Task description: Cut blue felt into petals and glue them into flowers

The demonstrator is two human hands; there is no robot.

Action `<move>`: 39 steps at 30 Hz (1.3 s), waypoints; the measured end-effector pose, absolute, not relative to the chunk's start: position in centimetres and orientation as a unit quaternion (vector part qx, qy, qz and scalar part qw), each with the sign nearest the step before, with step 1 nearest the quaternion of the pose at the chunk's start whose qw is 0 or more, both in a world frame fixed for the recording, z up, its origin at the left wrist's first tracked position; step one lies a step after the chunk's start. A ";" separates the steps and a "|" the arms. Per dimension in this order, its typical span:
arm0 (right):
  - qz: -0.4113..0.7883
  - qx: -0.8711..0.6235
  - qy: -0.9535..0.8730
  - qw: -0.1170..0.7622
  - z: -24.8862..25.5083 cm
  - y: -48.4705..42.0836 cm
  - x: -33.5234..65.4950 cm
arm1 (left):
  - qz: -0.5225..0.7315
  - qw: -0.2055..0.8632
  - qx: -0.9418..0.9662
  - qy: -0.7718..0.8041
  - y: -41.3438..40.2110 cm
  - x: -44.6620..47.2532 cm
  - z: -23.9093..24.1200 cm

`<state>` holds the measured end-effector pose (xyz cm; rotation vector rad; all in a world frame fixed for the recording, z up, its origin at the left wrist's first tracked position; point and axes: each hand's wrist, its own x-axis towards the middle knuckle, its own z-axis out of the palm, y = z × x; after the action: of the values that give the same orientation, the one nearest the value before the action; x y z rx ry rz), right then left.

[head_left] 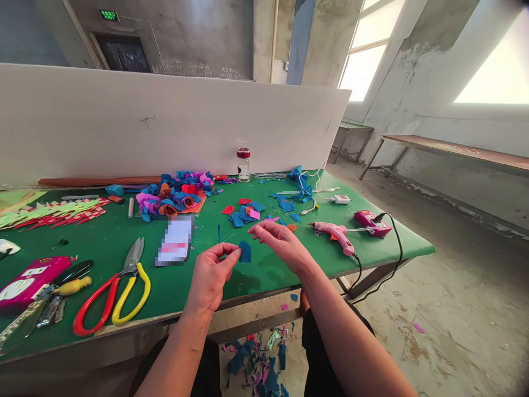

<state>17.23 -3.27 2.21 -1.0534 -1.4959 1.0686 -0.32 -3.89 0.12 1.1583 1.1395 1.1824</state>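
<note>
My left hand [211, 277] is closed in a pinch at the table's front edge, holding a rounded blue paper petal [245, 252] between thumb and fingertips. A thin stick with a blue tip [219, 232] stands up from the same hand. Just right of the petal hovers my right hand [281, 242], its fingers loosely stretched out and nothing visible in them. Behind both hands lie loose blue, red and pink paper petals [237, 220]. A pink glue gun [336, 236] rests to the right of my right hand.
Red-and-yellow scissors [131, 275], a phone [175, 240] and a magenta box [33, 281] lie on the left. Farther back are paper flowers [177, 193] and a red-lidded jar [243, 165]. A black cord [400, 248] hangs over the right edge. Paper scraps [264, 364] litter the floor.
</note>
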 end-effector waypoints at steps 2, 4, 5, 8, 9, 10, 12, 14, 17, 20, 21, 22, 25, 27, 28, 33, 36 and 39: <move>0.476 -0.436 -0.593 0.482 1.9 -3.3 17.1 | 0.505 0.533 0.481 0.479 -3.8 -0.4 0.1; 0.515 -0.431 -0.581 0.459 1.4 -3.4 16.7 | 0.506 0.523 0.484 0.486 -3.7 -0.4 0.1; 0.529 -0.426 -0.574 0.457 1.1 -3.4 16.4 | 0.504 0.518 0.487 0.491 -3.7 -0.4 0.2; 0.542 -0.421 -0.535 0.492 0.3 -3.2 15.7 | 0.499 0.513 0.496 0.493 -3.8 -0.2 0.5; 0.536 -0.427 -0.519 0.511 0.2 -3.0 15.6 | 0.498 0.516 0.497 0.489 -3.8 -0.2 0.6; 0.527 -0.436 -0.503 0.529 0.1 -2.9 15.6 | 0.495 0.523 0.497 0.484 -3.9 -0.2 0.6; 0.504 -0.453 -0.475 0.561 0.2 -2.5 15.9 | 0.484 0.534 0.503 0.477 -4.0 -0.4 0.6; 0.481 -0.466 -0.454 0.588 0.3 -2.3 16.3 | 0.474 0.531 0.517 0.476 -4.0 -0.6 0.4; 0.463 -0.469 -0.443 0.608 0.5 -2.2 16.5 | 0.471 0.509 0.546 0.469 -3.9 -0.7 0.0; 0.459 -0.466 -0.442 0.614 0.5 -2.2 16.4 | 0.452 0.510 0.578 0.449 -4.0 -0.6 0.0; 0.458 -0.467 -0.442 0.614 0.5 -2.1 16.4 | 0.443 0.510 0.586 0.447 -4.1 -0.5 0.1; 0.456 -0.468 -0.442 0.615 0.5 -2.1 16.4 | 0.439 0.510 0.590 0.447 -4.2 -0.5 0.1; 0.447 -0.474 -0.445 0.614 0.6 -2.0 16.5 | 0.453 0.517 0.574 0.446 -4.4 -0.3 0.0; 0.444 -0.474 -0.451 0.612 0.6 -2.1 16.4 | 0.473 0.516 0.565 0.436 -4.5 -0.2 -0.1; 0.445 -0.473 -0.453 0.610 0.7 -2.1 16.3 | 0.482 0.507 0.567 0.434 -4.5 -0.1 -0.2; 0.460 -0.461 -0.458 0.605 0.8 -2.4 16.0 | 0.489 0.501 0.564 0.437 -4.7 0.3 -0.2; 0.475 -0.448 -0.458 0.603 0.9 -2.5 16.0 | 0.481 0.540 0.544 0.425 -4.7 0.5 -0.1; 0.489 -0.434 -0.455 0.605 1.1 -2.6 16.1 | 0.470 0.572 0.528 0.417 -4.8 0.7 -0.1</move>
<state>16.06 -2.59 1.07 -1.0030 -1.0516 1.1314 0.71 -4.82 -0.11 1.2382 0.9777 1.1018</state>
